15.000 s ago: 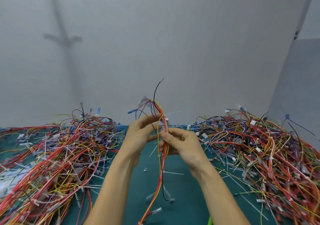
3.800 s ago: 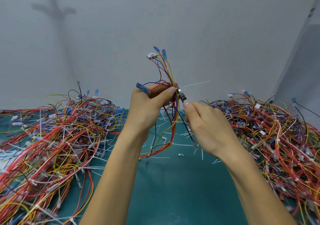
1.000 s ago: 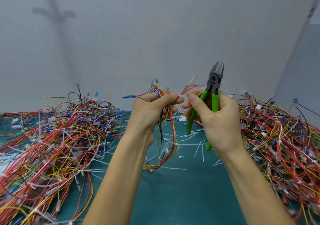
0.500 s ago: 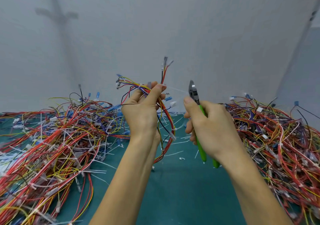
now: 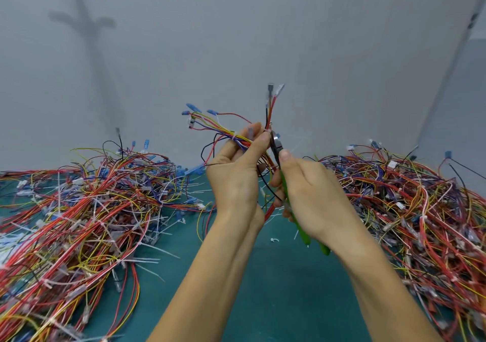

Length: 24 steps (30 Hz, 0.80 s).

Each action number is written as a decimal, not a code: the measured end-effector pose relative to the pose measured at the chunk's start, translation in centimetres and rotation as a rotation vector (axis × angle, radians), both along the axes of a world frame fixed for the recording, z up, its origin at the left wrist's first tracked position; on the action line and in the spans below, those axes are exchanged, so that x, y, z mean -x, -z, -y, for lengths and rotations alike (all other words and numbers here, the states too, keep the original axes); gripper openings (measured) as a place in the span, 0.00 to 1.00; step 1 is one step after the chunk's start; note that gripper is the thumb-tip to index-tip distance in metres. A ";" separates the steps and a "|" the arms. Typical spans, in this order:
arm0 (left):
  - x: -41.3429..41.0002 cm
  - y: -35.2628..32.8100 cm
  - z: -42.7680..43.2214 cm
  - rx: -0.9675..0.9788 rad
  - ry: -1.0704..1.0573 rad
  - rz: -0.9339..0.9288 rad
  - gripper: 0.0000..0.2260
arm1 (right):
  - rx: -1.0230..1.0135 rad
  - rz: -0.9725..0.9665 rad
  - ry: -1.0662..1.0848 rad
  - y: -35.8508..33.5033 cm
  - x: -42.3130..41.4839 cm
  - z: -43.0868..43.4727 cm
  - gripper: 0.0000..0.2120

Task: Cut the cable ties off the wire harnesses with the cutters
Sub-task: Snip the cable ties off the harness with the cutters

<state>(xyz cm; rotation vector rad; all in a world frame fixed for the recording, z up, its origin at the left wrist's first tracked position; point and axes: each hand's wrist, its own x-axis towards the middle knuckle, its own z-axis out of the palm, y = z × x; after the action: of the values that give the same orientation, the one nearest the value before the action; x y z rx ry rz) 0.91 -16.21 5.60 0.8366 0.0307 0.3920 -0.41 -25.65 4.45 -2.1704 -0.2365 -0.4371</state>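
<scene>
Now the wire harness (image 5: 238, 137) is up in front of the wall, above the middle of the worktop (image 5: 276, 294), pinched in the left hand (image 5: 236, 181). The thumb presses the bundle against the curled fingers. Blue-tipped leads fan out to the upper left, and a grey and a red terminal stand straight up above the thumb. The loose end hangs down behind the wrist, much as it did half a second ago.

What has changed is the cutters (image 5: 277, 147). Half a second ago their head stood clear of the bundle, off to its right. It has since closed in and now sits against the wires, just beside the left thumb tip. A second ago they pointed upward with the nose high. They are seen edge-on, so I cannot tell how the jaws stand or whether they touch a tie.

The right hand (image 5: 313, 202) is wrapped round the green handles, with the thumb laid up along them toward the head. The handle ends stick out below the palm.

A small clipped tie piece (image 5: 273, 240) lies on the green worktop under the hands. A left heap (image 5: 79, 205) and a right heap (image 5: 410, 205) of red, yellow and blue harnesses flank them, unchanged, against the grey wall (image 5: 236, 39).
</scene>
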 end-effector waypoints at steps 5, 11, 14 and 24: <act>0.5 -0.1 0.1 -0.011 0.051 -0.027 0.07 | 0.005 0.047 0.020 -0.2 0.1 0.0 0.26; 0.9 -0.5 0.3 0.070 0.097 -0.032 0.07 | 0.004 0.118 0.035 -0.2 0.3 -0.1 0.27; 1.0 -0.6 0.3 0.091 0.111 -0.030 0.08 | 0.023 0.149 0.045 -0.2 0.5 -0.1 0.27; 1.3 -0.7 0.6 0.117 0.156 -0.019 0.07 | 0.038 0.206 0.054 -0.3 0.6 -0.3 0.25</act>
<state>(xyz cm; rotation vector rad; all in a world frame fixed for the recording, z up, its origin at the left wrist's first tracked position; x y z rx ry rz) -0.43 -16.81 6.31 0.7216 0.0059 0.2332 -1.05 -25.40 4.75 -2.1729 -0.3024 -0.6925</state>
